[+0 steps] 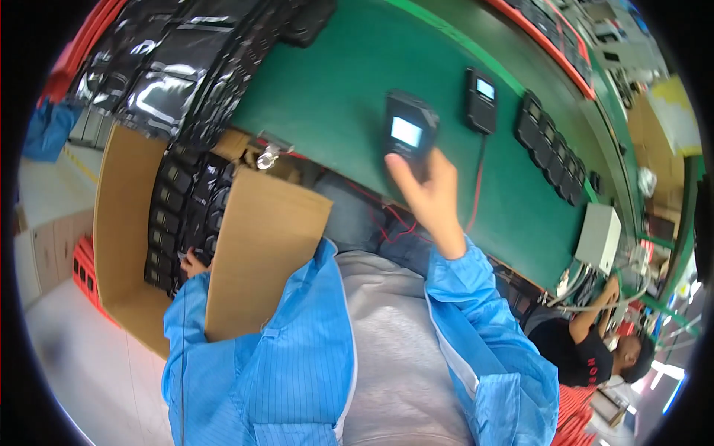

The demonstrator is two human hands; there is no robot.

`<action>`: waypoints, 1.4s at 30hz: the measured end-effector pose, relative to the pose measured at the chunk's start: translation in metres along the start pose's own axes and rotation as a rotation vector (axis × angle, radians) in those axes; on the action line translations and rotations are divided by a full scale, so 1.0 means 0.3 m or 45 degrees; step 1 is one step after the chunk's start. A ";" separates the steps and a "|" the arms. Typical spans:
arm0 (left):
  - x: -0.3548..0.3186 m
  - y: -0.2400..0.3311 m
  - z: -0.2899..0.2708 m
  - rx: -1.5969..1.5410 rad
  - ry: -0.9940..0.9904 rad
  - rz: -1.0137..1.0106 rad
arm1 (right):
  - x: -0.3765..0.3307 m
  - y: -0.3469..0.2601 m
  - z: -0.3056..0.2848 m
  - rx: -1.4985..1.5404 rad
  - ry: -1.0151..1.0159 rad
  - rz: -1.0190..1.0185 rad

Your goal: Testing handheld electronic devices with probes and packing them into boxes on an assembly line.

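Note:
My right hand [428,189] is wrapped round the lower part of a black handheld device [407,130], with its lit screen facing up. It is held over the green work mat [335,97]. Down inside an open cardboard box [271,230] at the left, my left hand [195,262] has its fingertips curled on one of several black devices [167,195] packed in rows. The box flap and my sleeve hide most of that hand. A second black device [482,100] with a lit screen and a red cable lies on the mat.
Several black devices [550,145] stand in a row at the right of the mat. Shiny black trays [167,82] are stacked at the upper left. A white box [599,238] sits at the bench's right end, near a co-worker in a black shirt [569,349]. A metal clip [269,154] is on the bench edge.

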State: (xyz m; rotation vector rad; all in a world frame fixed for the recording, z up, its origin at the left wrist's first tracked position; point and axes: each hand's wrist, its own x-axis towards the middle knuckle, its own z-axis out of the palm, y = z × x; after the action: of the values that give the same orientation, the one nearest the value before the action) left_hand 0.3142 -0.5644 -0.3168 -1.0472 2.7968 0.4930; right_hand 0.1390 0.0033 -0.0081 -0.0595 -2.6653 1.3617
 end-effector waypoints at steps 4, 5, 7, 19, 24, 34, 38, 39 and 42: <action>-0.003 0.005 -0.006 0.032 0.084 -0.049 | -0.020 -0.014 -0.043 0.042 -0.027 -0.077; -0.006 0.018 -0.001 0.037 0.108 -0.089 | -0.025 -0.018 -0.050 0.017 -0.061 -0.087; -0.016 0.054 0.008 0.035 0.152 -0.182 | -0.028 -0.022 -0.057 0.046 -0.033 -0.162; 0.032 0.193 -0.094 -0.137 0.404 -0.338 | 0.046 0.049 -0.219 -0.229 0.275 -0.464; 0.176 0.350 -0.578 -1.133 0.663 0.146 | 0.161 0.128 -0.252 -0.431 0.235 -0.362; -0.253 1.325 -1.083 -0.887 0.154 1.177 | -0.092 0.126 -0.303 -0.578 0.242 -0.263; -0.285 1.763 -0.843 -0.773 -0.123 1.565 | -0.224 0.156 -0.319 -0.543 0.503 -0.112; -0.290 1.881 -0.776 -0.705 -0.108 1.757 | -0.239 0.165 -0.318 -0.514 0.599 -0.093; -0.342 2.205 -0.572 -0.734 -0.469 1.788 | -0.259 0.181 -0.316 -0.523 0.704 -0.060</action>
State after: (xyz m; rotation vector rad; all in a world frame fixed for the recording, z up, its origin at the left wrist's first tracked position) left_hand -0.0412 -0.0905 0.0392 1.1012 2.5805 1.4084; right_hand 0.2281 0.1032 -0.0060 -0.3583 -2.3886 0.6348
